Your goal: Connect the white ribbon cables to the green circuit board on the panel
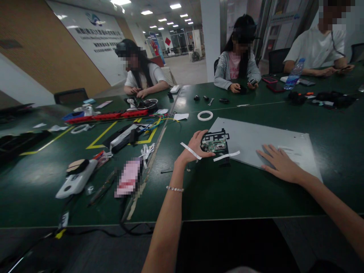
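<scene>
My left hand (195, 143) has the circuit board (215, 146) in its grip at the left end of the grey panel (256, 132), fingers curved along the far edge and thumb along the near one, so the board sits in the crook between them and reaches out toward the panel. Its black frame (224, 133) overlaps the panel's left end in my view, though I cannot tell whether it touches the surface or is held just above. A white strip (191, 151) lies across the thumb side of this hand, and a second strip (226, 156) crosses the frame's lower part, by the panel's near left edge. My right hand (281, 163) is spread wide, palm down over the right half of the panel with nothing in its grasp, well apart from the board; how hard it presses, if at all, I cannot tell. Pale tape pieces (288, 150) lie on the panel just beyond it. Past the panel's far left corner a white tape roll (205, 119) lies flat on the green table (241, 197), and farther beyond the panel stands a water bottle (294, 74).
</scene>
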Available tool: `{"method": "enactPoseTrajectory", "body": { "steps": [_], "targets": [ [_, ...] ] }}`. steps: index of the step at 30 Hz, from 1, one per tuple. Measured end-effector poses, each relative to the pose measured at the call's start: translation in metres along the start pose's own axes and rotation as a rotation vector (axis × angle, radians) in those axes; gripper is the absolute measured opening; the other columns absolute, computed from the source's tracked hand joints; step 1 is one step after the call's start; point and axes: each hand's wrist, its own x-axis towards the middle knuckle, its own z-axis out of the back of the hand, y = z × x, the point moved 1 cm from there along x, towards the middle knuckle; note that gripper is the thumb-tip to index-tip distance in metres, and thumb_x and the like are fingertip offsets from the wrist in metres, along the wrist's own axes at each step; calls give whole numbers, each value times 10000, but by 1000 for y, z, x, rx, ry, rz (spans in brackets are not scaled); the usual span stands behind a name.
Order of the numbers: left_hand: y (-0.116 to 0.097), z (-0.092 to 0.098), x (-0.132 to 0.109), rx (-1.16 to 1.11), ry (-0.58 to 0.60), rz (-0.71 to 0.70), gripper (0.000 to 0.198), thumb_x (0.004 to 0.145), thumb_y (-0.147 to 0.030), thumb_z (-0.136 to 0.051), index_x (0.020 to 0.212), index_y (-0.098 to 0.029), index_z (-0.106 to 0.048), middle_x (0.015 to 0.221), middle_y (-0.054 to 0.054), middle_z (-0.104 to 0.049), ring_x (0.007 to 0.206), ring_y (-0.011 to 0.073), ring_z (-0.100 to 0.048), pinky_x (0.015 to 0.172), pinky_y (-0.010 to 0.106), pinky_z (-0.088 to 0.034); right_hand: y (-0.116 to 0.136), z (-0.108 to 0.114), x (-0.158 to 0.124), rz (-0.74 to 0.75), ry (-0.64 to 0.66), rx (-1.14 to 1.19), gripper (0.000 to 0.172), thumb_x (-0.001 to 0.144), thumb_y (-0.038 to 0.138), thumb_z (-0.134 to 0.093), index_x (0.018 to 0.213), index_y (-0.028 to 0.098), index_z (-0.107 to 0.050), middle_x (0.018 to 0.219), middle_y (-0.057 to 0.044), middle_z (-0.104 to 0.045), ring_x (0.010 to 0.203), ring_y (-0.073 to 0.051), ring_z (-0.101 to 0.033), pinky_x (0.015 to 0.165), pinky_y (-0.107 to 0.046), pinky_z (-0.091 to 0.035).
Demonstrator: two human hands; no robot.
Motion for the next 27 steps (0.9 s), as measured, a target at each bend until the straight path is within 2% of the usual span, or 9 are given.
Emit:
{"method": "enactPoseTrajectory", "body": {
  "steps": [5, 11, 20, 27],
  "targets": [
    [-4, 1, -1, 17, 29, 10, 984, 609, -544, -763, 1413, -213, -302, 1388, 137, -347, 1319, 335, -364, 1113, 533, -307, 18, 9, -1, 86, 42, 56, 686, 906, 639, -347, 1515, 372, -179, 1563, 5, -26, 1416, -328, -127, 1131, -567, -172],
    [-3, -3, -3, 12, 28, 1, 994, 610, -506, -774, 1423, -215, -284, 1403, 140, -335, 1321, 329, -366, 1120, 514, -305, 33, 14, -1, 171, 50, 94, 680, 902, 628, -383, 1509, 381, -201, 1562, 23, -15, 1419, -326, -113, 1135, -570, -149],
    [-10, -17, 1, 23, 38, -49, 986, 614, -517, -768, 1417, -197, -292, 1391, 142, -345, 1292, 312, -393, 1115, 493, -329, 38, 17, 0, 230, 86, 128, 693, 893, 625, -421, 1506, 379, -212, 1562, 11, -39, 1419, -326, -117, 1134, -576, -137],
    [-20, -30, 3, 28, 43, -39, 1021, 588, -560, -774, 1420, -202, -303, 1393, 157, -348, 1286, 349, -396, 1090, 529, -342, 39, 17, -1, 250, 82, 169, 679, 891, 617, -427, 1499, 378, -242, 1559, 23, -57, 1422, -311, -115, 1143, -563, -140]
  ]
}}
